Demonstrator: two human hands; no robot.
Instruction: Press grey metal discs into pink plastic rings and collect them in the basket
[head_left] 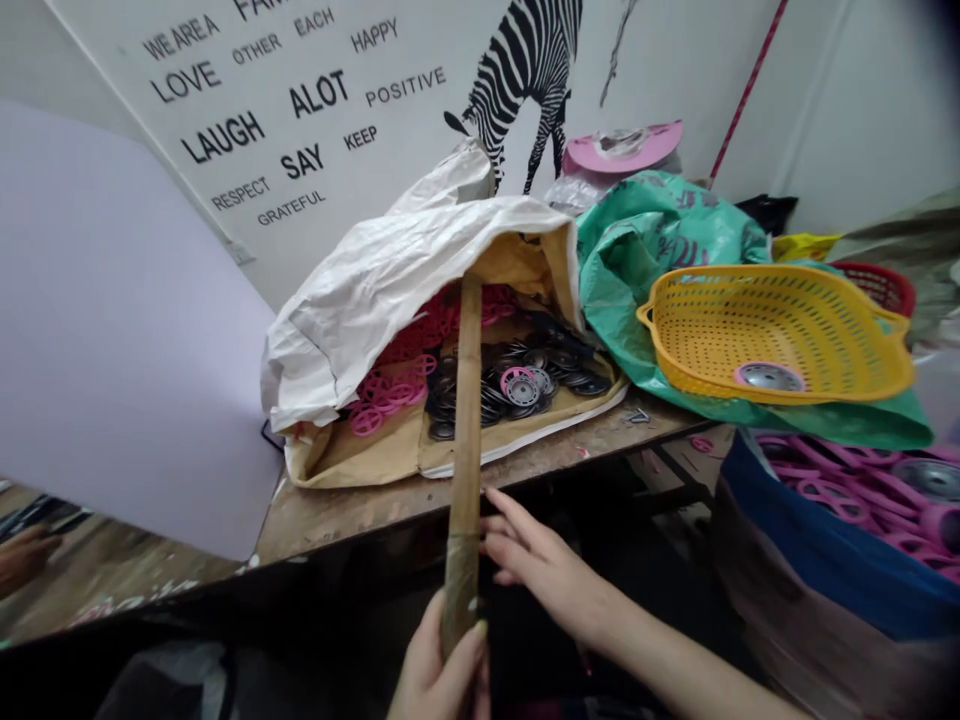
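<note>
Wooden stick, apparently, in left hand

Stick at mouth of sack, discs inside, basket at right

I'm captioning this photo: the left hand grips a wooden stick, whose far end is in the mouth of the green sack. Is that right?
The sack's colour is wrong. The head view shows the left hand gripping a wooden stick, whose far end is in the mouth of the white sack.
</note>
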